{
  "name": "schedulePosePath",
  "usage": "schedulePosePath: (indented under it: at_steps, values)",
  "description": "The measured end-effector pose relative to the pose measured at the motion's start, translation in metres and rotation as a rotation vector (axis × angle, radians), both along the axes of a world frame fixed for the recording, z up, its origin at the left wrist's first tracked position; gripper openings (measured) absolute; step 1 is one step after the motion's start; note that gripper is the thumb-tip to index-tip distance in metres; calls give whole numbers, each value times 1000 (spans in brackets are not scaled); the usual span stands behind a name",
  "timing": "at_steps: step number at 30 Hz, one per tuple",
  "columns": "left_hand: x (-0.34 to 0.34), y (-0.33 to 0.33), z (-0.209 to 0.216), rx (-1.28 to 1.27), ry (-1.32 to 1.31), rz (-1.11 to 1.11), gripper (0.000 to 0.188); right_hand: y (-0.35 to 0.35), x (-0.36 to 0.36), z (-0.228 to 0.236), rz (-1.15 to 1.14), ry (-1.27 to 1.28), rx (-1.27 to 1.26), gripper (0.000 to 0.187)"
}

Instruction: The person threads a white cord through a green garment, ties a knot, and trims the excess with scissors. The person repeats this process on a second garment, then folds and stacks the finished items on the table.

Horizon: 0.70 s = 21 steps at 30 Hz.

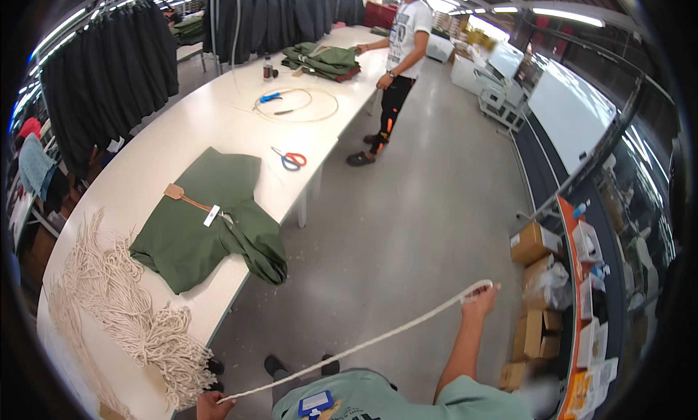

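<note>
A cream twisted cord [363,345] is stretched between my hands, in front of my body. My left hand [211,405], at the lower edge, is closed on one end of it. My right hand [480,298], raised out to the right, grips the other end, where the cord bends back around the fingers. A heap of similar cream cords [120,289] lies on the table beside my left hand. Beyond it a green garment [185,242] is spread out, with a tan tag [174,192] and a white label [211,216]; part of it hangs over the table edge.
Scissors [293,160] and a looped cable with a blue handle [270,97] lie on the white table [174,122]. Another person [407,42] stands at folded green garments [323,61]. Black garments [109,78] hang at left. Cardboard boxes [536,244] and a shelf line the right.
</note>
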<state>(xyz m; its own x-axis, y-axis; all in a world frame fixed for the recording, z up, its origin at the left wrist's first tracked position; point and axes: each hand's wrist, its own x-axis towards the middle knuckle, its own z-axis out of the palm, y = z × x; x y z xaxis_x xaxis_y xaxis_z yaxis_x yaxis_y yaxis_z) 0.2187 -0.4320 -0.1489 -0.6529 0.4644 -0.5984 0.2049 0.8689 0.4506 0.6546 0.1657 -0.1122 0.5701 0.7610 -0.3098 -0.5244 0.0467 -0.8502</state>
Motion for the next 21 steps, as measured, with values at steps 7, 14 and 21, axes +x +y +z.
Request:
schedulePosePath:
  at_steps: [7,14,21]
  values:
    - [-55,106,18,548,-17,135,16,51,-168,5,443,117,-197,71]
    - [-167,185,99,1040,49,808,25,58,-476,203,735,-341,980,25]
    - [-232,327,59,1256,-136,867,24,55,-539,110,1372,-708,577,14]
